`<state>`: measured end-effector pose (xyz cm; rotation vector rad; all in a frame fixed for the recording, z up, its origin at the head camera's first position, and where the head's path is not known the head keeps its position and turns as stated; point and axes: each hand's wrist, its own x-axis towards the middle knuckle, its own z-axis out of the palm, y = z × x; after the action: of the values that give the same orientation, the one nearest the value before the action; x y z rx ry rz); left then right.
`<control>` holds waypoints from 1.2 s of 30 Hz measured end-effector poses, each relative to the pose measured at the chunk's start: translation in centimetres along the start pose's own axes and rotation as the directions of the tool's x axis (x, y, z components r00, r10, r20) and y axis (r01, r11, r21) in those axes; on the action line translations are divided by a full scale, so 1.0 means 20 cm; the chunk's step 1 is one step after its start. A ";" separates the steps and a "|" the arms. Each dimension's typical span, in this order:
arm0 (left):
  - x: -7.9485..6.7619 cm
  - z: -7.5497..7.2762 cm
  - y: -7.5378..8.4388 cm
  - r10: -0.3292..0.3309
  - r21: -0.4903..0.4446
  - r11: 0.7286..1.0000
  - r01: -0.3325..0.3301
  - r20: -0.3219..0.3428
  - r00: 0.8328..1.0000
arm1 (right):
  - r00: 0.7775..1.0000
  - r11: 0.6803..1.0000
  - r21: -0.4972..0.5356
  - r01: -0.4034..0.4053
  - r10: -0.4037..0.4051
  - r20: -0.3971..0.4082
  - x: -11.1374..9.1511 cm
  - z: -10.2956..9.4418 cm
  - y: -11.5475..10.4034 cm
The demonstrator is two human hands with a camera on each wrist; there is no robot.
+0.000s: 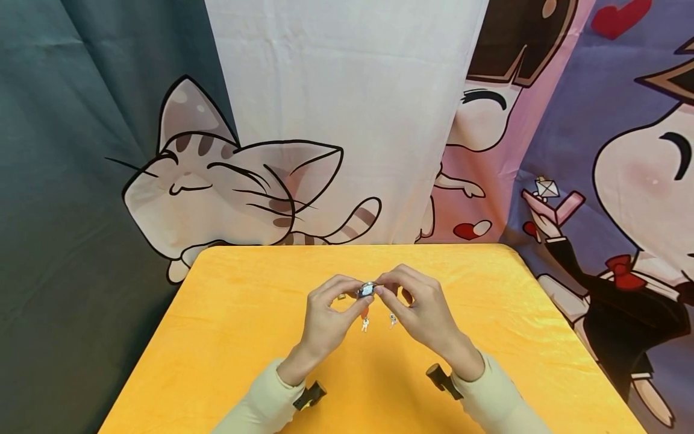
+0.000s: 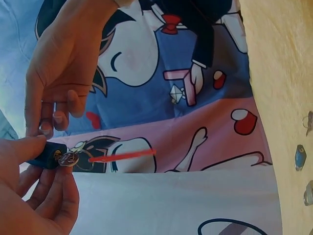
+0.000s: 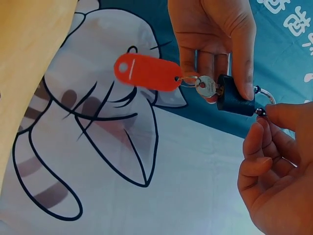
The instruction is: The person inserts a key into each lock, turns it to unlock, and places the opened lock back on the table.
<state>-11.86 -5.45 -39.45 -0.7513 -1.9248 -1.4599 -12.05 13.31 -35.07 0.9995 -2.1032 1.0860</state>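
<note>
A small dark blue padlock (image 3: 235, 95) is held above the table, between my two hands. My left hand (image 1: 328, 313) grips its body with thumb and fingers. A silver key (image 3: 206, 86) sits at the padlock's keyhole end, and a red key tag (image 3: 148, 73) hangs from its ring. At the opposite end my right hand (image 1: 425, 307) pinches around the curved silver shackle (image 3: 267, 94) with thumb and fingertips. Fingers hide part of the shackle, so I cannot tell whether both its ends are in the body.
On the yellow-covered table (image 1: 217, 337) below the hands lie small silver pieces (image 1: 393, 320) and a small brass-coloured item (image 1: 341, 296). The left wrist view shows another blue padlock-like item (image 2: 300, 157) on it. A cartoon-printed curtain (image 1: 352, 90) hangs behind.
</note>
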 end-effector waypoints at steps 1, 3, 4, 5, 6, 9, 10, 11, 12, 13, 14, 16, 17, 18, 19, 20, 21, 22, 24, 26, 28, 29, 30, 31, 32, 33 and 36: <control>0.00 0.00 0.00 0.008 0.007 1.000 -0.008 -0.004 1.000 | 1.000 1.000 -0.001 0.001 -0.001 0.001 0.00 0.00 0.00; 0.00 0.00 -0.01 0.028 0.020 0.999 -0.028 -0.016 0.999 | 1.000 1.000 -0.001 0.001 -0.001 0.005 -0.01 0.01 -0.01; 0.00 0.00 -0.01 0.040 0.028 0.999 -0.039 -0.023 0.999 | 1.000 1.000 0.001 0.003 -0.003 0.008 -0.01 0.01 -0.01; 0.01 0.00 -0.01 0.050 0.038 0.998 -0.049 -0.030 0.998 | 1.000 1.000 0.001 0.003 -0.003 0.012 -0.01 0.01 -0.01; 0.01 0.00 -0.02 0.062 0.049 0.997 -0.060 -0.037 0.997 | 1.000 1.000 0.004 0.004 -0.004 0.015 -0.02 0.02 -0.01; 0.01 0.00 -0.03 0.113 0.088 0.990 -0.108 -0.057 0.992 | 1.000 1.000 0.014 0.007 -0.008 0.021 -0.02 0.03 -0.02; 0.01 0.01 -0.04 0.134 0.104 0.986 -0.127 -0.063 0.989 | 1.000 1.000 0.018 0.010 -0.011 0.021 -0.03 0.03 -0.02; 0.02 0.01 -0.04 0.159 0.123 0.981 -0.150 -0.069 0.985 | 1.000 1.000 0.022 0.013 -0.013 0.021 -0.03 0.04 -0.02; 0.02 0.01 -0.05 0.185 0.143 0.974 -0.173 -0.074 0.980 | 1.000 1.000 0.024 0.015 -0.016 0.021 -0.03 0.04 -0.02; 0.02 0.01 -0.05 0.210 0.166 0.967 -0.195 -0.077 0.975 | 1.000 1.000 0.024 0.017 -0.018 0.020 -0.03 0.05 -0.03; 0.02 0.01 -0.06 0.236 0.185 0.958 -0.219 -0.078 0.968 | 1.000 1.000 0.025 0.018 -0.019 0.020 -0.04 0.05 -0.03; 0.03 0.01 -0.06 0.285 0.224 0.939 -0.261 -0.079 0.955 | 1.000 0.999 0.027 0.020 -0.021 0.020 -0.04 0.06 -0.03; 0.03 0.02 -0.06 0.303 0.242 0.930 -0.277 -0.077 0.950 | 1.000 0.999 0.027 0.020 -0.021 0.020 -0.04 0.06 -0.04; 0.03 0.02 -0.06 0.318 0.257 0.922 -0.290 -0.075 0.945 | 1.000 0.999 0.028 0.019 -0.020 0.021 -0.04 0.06 -0.04; 0.03 0.02 -0.06 0.332 0.270 0.914 -0.302 -0.073 0.940 | 1.000 0.999 0.032 0.020 -0.021 0.022 -0.04 0.07 -0.04; 0.03 0.02 -0.07 0.345 0.284 0.906 -0.313 -0.071 0.936 | 1.000 0.999 0.035 0.020 -0.021 0.023 -0.04 0.07 -0.04; 0.03 0.02 -0.07 0.355 0.295 0.900 -0.321 -0.069 0.932 | 1.000 0.999 0.040 0.022 -0.023 0.021 -0.04 0.07 -0.04; 0.03 0.03 -0.07 0.363 0.304 0.895 -0.327 -0.067 0.929 | 0.999 0.999 0.044 0.026 -0.027 0.019 -0.04 0.08 -0.04; 0.03 0.03 -0.08 0.379 0.318 0.885 -0.341 -0.064 0.923 | 0.999 0.998 0.054 0.032 -0.033 0.015 -0.05 0.09 -0.04; 0.03 0.04 -0.08 0.397 0.333 0.873 -0.356 -0.064 0.915 | 0.999 0.998 0.057 0.034 -0.035 0.008 -0.05 0.10 -0.04; 0.02 0.04 -0.08 0.417 0.351 0.860 -0.370 -0.065 0.907 | 0.999 0.998 0.059 0.034 -0.033 -0.003 -0.05 0.11 -0.04; 0.02 0.05 -0.08 0.426 0.358 0.854 -0.377 -0.067 0.902 | 0.999 0.998 0.059 0.032 -0.031 -0.009 -0.04 0.11 -0.04; 0.02 0.05 -0.08 0.434 0.365 0.849 -0.382 -0.067 0.899 | 0.999 0.998 0.058 0.032 -0.031 -0.017 -0.04 0.12 -0.04; 0.02 0.05 -0.07 0.437 0.366 0.847 -0.384 -0.069 0.897 | 0.999 0.998 0.055 0.027 -0.026 -0.023 -0.04 0.12 -0.04; 0.02 0.05 -0.07 0.437 0.364 0.848 -0.385 -0.071 0.897 | 0.999 0.998 0.053 0.023 -0.022 -0.028 -0.04 0.12 -0.05; 0.02 0.06 -0.07 0.434 0.360 0.851 -0.383 -0.072 0.898 | 0.999 0.998 0.053 0.019 -0.018 -0.032 -0.05 0.12 -0.05; 0.01 0.06 -0.06 0.401 0.325 0.876 -0.358 -0.076 0.913 | 0.999 0.999 0.051 0.005 -0.004 -0.032 -0.05 0.12 -0.05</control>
<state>-13.11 -4.51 -40.26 -0.8024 -1.7179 -0.9237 -11.08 11.17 -36.66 1.0033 -2.0561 1.1509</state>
